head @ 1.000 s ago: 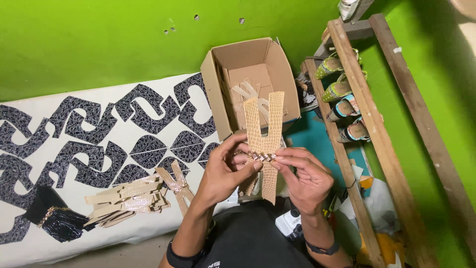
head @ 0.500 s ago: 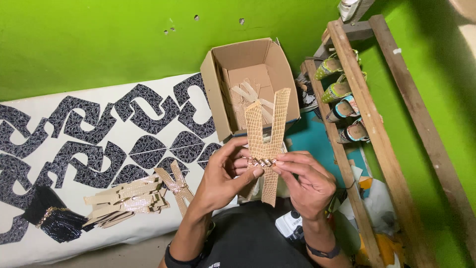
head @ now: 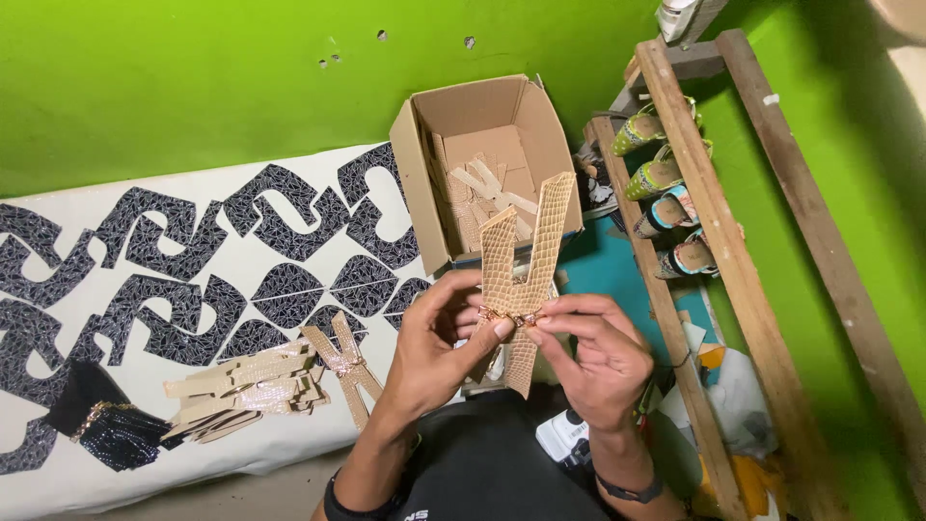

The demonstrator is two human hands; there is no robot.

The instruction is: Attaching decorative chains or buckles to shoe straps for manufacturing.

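- Since the earlier frames, the tan strap piece (head: 519, 280) has tilted a little, its upper arms now leaning toward one o'clock, while both hands have stayed pinched at its crossing.
- Left hand (head: 439, 347): fingers curled in, thumb and forefinger closed on the strap's middle from nine o'clock.
- Right hand (head: 598, 357): likewise nipped shut on the same middle from three o'clock, fingertips nearly meeting the left's.
- A small gold-coloured fitting (head: 503, 315) seems to sit at the crossing; it is too small to tell its kind for certain.
- The strap piece is held up in front of the chest, at six o'clock of the open cardboard box (head: 482, 169), which holds more tan cut-outs.
- It looks light, thin and bendy with a scaly embossed face, so it would likely flop if taken by a tip; the crossing is the firmest hold.
- At nine o'clock of the hands lie a pile of finished tan straps (head: 265, 381) on the patterned white sheet (head: 145, 289).
- At three o'clock stands a wooden rack (head: 714, 241) with sandals (head: 661, 178).
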